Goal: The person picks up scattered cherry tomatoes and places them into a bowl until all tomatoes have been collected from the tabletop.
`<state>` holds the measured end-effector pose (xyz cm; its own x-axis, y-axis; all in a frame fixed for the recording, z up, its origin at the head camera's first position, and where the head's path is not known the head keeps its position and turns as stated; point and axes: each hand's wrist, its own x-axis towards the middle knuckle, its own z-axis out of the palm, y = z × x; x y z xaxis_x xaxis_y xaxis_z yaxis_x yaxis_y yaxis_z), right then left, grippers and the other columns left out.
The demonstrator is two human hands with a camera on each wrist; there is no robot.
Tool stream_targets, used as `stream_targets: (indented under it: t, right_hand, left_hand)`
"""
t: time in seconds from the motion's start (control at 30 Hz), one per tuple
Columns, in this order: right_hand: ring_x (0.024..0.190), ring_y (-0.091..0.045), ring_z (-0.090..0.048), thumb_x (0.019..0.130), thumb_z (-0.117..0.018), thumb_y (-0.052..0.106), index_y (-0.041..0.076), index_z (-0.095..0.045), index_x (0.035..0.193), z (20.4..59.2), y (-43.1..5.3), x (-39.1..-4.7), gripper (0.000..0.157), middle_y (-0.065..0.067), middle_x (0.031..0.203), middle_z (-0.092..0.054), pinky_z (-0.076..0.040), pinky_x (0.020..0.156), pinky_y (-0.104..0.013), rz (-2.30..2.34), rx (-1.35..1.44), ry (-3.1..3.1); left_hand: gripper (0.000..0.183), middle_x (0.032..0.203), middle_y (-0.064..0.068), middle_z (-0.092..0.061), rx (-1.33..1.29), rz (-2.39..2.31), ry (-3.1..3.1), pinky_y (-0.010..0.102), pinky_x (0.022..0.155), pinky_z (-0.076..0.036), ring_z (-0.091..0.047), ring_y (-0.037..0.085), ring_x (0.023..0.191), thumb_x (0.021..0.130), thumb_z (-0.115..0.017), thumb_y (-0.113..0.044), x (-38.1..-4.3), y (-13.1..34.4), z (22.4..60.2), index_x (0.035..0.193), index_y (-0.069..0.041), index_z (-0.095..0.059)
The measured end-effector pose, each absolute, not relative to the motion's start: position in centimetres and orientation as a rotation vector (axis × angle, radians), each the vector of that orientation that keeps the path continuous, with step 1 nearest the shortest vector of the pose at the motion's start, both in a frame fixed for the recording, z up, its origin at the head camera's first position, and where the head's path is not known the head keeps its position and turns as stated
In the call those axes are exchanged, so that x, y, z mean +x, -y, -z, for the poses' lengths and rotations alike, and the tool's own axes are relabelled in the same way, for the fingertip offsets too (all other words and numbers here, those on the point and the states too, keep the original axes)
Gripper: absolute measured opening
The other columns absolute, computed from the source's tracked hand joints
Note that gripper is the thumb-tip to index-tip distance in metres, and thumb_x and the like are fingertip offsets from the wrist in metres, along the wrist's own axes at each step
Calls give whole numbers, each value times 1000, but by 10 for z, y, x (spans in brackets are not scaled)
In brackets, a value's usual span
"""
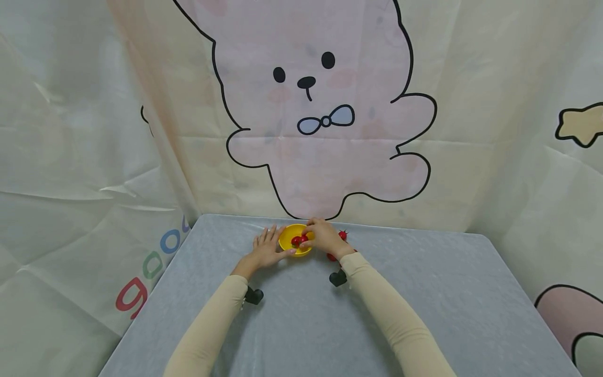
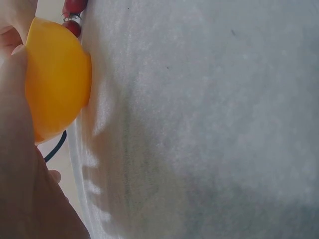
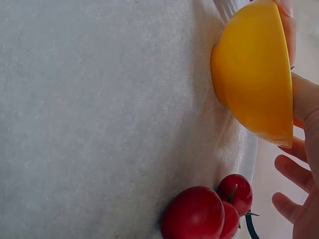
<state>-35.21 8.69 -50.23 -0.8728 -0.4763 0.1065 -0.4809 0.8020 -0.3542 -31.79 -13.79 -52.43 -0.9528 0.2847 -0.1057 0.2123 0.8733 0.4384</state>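
Two apparent tomatoes (image 1: pixel 295 241) inside yellow bowl (image 1: pixel 289 232)

Bowl (image 2: pixel 57 79) int. is mostly obscured by own side, both wrist views. L hand (image 2: pixel 24 159) is cropped, L wrist view; lge. tomato (image 3: pixel 193 214) at btm., R wrist view.

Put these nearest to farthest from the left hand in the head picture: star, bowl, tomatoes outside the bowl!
1. Bowl, touching the left hand.
2. Tomatoes outside the bowl, to its right.
3. Star, far right on the curtain.
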Motion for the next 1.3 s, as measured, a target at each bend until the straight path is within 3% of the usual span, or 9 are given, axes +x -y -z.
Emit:
stream_targets:
  t: [0.77,1.3]
  right_hand:
    - [119,-29,-55,80,-81,41,14,-76,109,486,-93,-354,40,-9,127,-62,-44,109,-46,-657,825,2900]
    - [126,-34,-53,84,-78,39,11,-73,115,471,-119,-355,42,-14,137,-58,-42,110,-53,-702,761,2883]
  left_hand:
    - [92,169,13,-7,367,-634,-2882,68,120,-3,-3,41,155,88,-48,-75,-320,137,527,159,-29,-14]
    - [94,169,13,-6,343,-648,-2862,68,121,0,-3,41,154,87,-50,-74,-319,136,526,160,-26,-13]
